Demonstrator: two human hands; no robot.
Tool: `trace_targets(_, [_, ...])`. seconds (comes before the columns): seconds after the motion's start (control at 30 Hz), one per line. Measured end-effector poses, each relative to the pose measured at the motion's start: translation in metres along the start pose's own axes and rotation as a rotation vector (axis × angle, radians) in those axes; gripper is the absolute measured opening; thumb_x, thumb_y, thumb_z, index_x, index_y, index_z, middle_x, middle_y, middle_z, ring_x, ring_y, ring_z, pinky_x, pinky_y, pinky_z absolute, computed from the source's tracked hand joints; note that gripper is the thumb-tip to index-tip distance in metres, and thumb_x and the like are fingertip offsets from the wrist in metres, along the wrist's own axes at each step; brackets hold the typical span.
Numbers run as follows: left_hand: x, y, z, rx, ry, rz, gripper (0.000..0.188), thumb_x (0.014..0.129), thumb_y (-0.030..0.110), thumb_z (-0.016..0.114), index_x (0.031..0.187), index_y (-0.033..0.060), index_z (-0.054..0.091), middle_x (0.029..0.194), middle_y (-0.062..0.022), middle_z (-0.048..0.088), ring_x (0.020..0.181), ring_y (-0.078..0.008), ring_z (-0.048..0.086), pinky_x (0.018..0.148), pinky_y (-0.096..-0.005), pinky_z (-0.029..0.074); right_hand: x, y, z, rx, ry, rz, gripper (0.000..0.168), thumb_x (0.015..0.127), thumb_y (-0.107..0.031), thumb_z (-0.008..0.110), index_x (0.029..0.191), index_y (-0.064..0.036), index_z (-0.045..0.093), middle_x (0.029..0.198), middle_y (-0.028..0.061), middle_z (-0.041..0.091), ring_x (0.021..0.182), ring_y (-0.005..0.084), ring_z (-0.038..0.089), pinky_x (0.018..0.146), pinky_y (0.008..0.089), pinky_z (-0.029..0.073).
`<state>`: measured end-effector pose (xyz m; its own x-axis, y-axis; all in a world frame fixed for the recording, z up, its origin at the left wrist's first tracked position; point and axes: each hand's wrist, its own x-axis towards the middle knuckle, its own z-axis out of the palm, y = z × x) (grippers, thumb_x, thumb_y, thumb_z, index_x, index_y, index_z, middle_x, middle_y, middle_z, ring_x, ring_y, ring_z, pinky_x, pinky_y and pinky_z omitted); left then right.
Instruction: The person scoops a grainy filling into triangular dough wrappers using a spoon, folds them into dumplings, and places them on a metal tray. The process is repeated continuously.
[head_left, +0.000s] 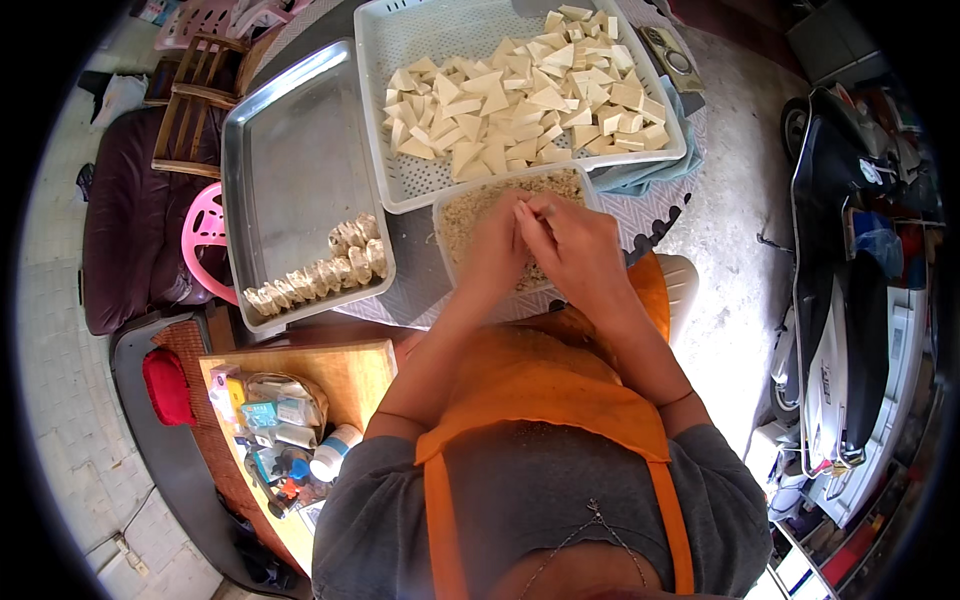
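My left hand (493, 241) and my right hand (576, 234) meet over a rectangular plastic container (441, 244). It holds a crumbly, beige minced mixture (469, 206) with dark flecks. Fingertips of both hands touch, with fingers curled inward; the left is blurred. Whatever may be between them is hidden. Just beyond, a white perforated plastic tray (401, 191) bears a heap of pale, wedge-cut pieces that look like tofu (517, 97). On the left lies a metal tray (292, 187), where several filled, mottled pieces (315, 277) line the near edge.
A grey patterned cloth (409, 274) covers the table. A teal cloth (652, 176) and a phone (670, 58) lie by the white tray's right side. Left are a pink plastic stool (201, 236) and a wooden side table (352, 364) with a basket (319, 397). A scooter (832, 300) stands right.
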<state>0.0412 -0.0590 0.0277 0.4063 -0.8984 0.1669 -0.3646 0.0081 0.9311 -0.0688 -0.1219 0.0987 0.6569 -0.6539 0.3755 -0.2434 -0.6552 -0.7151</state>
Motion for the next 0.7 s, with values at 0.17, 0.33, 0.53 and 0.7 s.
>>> trace_targets(0.17, [0.009,0.013,-0.015,-0.297,0.047,-0.348,0.012,0.093,0.011,0.046,0.099,0.0058,0.055,0.081,-0.0050,0.058,0.065,-0.0158,0.053,0.059,-0.0295,0.046,-0.006,-0.004,-0.012,0.064,0.261,-0.088,0.009,0.088,-0.008,0.060,0.084,0.000,0.061,0.066,0.0091,0.062,0.051,0.0151,0.058,0.048,0.0260,0.046])
trace_targets(0.33, [0.008,0.006,-0.018,-0.764,-0.028,-0.455,0.013,0.096,0.018,0.048,0.103,0.0078,0.052,0.085,-0.0033,0.056,0.063,-0.0110,0.047,0.051,-0.0240,0.040,-0.012,0.019,-0.021,0.563,0.296,0.440,0.015,0.094,-0.011,0.053,0.085,0.000,0.059,0.065,0.0068,0.062,0.050,0.0080,0.053,0.046,0.0215,0.043])
trace_targets(0.53, [0.000,-0.006,-0.020,-0.988,-0.163,-0.526,0.016,0.098,0.018,0.042,0.102,0.0064,0.051,0.078,-0.0041,0.055,0.061,-0.0101,0.048,0.049,-0.0215,0.037,-0.025,0.045,-0.016,0.731,0.309,0.533,0.019,0.096,-0.015,0.050,0.087,0.001,0.057,0.066,0.0089,0.061,0.049,0.0105,0.052,0.046,0.0225,0.044])
trace_targets(0.7, [0.006,-0.001,-0.016,-0.968,-0.021,-0.492,0.032,0.100,0.033,0.038,0.108,0.0054,0.052,0.081,-0.0037,0.056,0.069,-0.0139,0.053,0.061,-0.0256,0.044,-0.030,0.042,-0.008,0.830,0.298,0.528,0.018,0.096,-0.014,0.050,0.089,0.000,0.058,0.069,0.0089,0.061,0.052,0.0108,0.053,0.048,0.0229,0.045])
